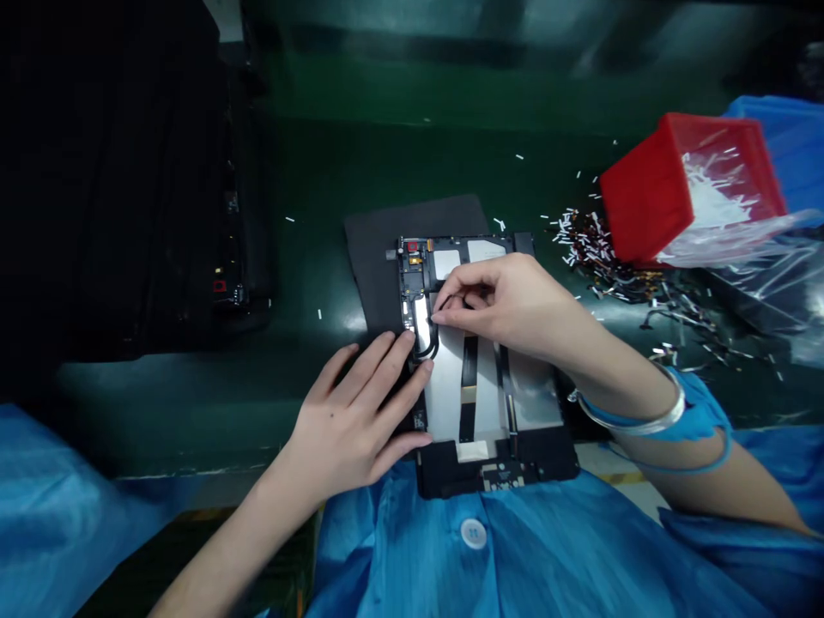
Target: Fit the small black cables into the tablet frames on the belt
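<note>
An opened tablet (444, 421) lies in front of me, its silver battery packs, ribbon cables and a circuit board along the left side exposed. A thin black cable (433, 348) curves along the board's edge. At that edge, my right hand (508, 296) pinches the cable between thumb and forefinger; the fingers partly hide it. My left hand (364, 412) lies with fingers spread on the tablet's left edge, fingertips beside the cable's bend. A dark grey mat (379, 257) sits partly under the tablet.
A tilted red bin (644, 189) with small white strips and a plastic bag stands at right, by a blue bin (791, 129). Loose wired parts (598, 253) spill beside it on the green table (386, 163). At left is a large black stack (129, 172).
</note>
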{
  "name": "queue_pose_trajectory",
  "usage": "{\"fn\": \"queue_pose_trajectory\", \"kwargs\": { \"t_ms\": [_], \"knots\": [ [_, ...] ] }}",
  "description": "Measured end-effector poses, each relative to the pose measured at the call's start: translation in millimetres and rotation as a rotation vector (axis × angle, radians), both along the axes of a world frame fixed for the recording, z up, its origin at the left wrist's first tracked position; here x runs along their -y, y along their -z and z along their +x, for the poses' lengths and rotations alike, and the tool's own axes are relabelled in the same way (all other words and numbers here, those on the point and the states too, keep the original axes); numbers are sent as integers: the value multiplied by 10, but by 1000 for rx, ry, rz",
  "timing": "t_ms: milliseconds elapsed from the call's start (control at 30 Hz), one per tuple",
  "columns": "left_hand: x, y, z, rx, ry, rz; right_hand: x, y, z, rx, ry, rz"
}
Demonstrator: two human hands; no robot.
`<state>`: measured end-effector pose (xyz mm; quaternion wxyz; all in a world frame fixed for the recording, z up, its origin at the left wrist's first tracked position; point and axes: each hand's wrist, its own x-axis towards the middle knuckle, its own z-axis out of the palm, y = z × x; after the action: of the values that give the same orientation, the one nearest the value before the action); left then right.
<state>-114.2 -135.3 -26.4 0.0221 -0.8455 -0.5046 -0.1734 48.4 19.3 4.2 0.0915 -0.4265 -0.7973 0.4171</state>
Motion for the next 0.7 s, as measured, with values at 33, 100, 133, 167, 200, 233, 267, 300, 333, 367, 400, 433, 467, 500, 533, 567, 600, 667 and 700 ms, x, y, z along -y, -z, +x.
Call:
{"fn": "queue_pose_trajectory", "kwargs": {
  "t_ms": [33,100,133,167,200,233,267,300,333,367,400,433,467,500,533,567,600,667,700],
  "knots": [
    [-3,5,0,-1,1,-5,-7,3,-6,9,-13,22],
    [-6,15,-3,4,0,-15,-17,13,-10,6,-41,66],
    [-7,18,-6,7,-1,-21,-21,18,-10,0,-53,82],
    [-7,21,-10,7,1,-28,-24,23,-10,-3,-61,91],
    [-9,23,-13,6,9,-34,-26,27,-9,-1,-66,93],
    [-12,24,-17,4,21,-37,-27,29,-10,4,-67,93],
    [-17,23,-19,0,38,-40,-26,29,-11,11,-65,91],
    [-24,23,-22,-4,58,-44,-24,27,-14,21,-60,90],
    [-33,21,-23,-9,78,-50,-19,24,-17,34,-54,88],
    [-43,18,-23,-12,96,-58,-14,21,-20,50,-46,87],
    [-54,13,-23,-15,111,-69,-8,18,-23,64,-39,87],
    [-66,8,-22,-16,121,-81,-2,17,-25,74,-35,87],
    [-78,2,-20,-16,129,-95,4,19,-25,78,-36,89],
    [-90,-5,-19,-12,133,-106,8,22,-24,76,-38,90],
    [-101,-11,-18,-4,138,-113,10,27,-22,67,-34,92],
    [-111,-16,-17,7,140,-120,10,33,-20,55,-20,91],
    [-119,-20,-16,18,142,-122,9,40,-18,42,1,83],
    [-128,-22,-14,35,144,-128,2,54,-17,13,50,49],
    [-129,-20,-12,38,142,-128,-2,59,-17,0,67,27]
  ]
}}
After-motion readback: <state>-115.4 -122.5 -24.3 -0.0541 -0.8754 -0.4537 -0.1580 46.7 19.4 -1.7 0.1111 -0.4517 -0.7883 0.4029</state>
